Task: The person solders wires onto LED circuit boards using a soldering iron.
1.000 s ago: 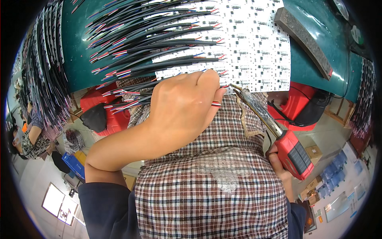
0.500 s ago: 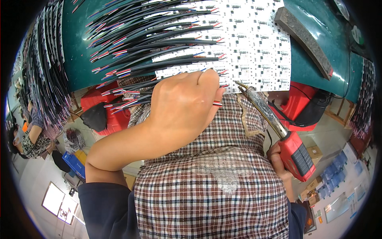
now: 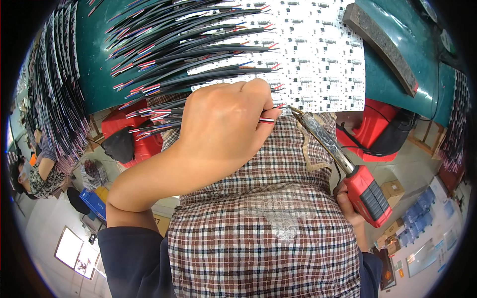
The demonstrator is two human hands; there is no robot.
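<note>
By the white board [image 3: 343,101], left fingers [image 3: 261,93] pinch red-white wires [image 3: 267,120]; right fingers [image 3: 343,198] clasp a red soldering iron [image 3: 366,193].

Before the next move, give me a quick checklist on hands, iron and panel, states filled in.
1. Right hand grips the soldering iron by its red handle: ok.
2. Left hand is apart from the iron's metal shaft: ok.
3. Coloured wires show at the left hand: ok, short ends stick out on its right side.
4. Iron tip touches the red wire end by the white panel's near edge: cannot tell, very close.
5. Clear view of what lies under the left hand: not ok, the hand covers it.
6. Grey bar is apart from the iron: ok.
</note>
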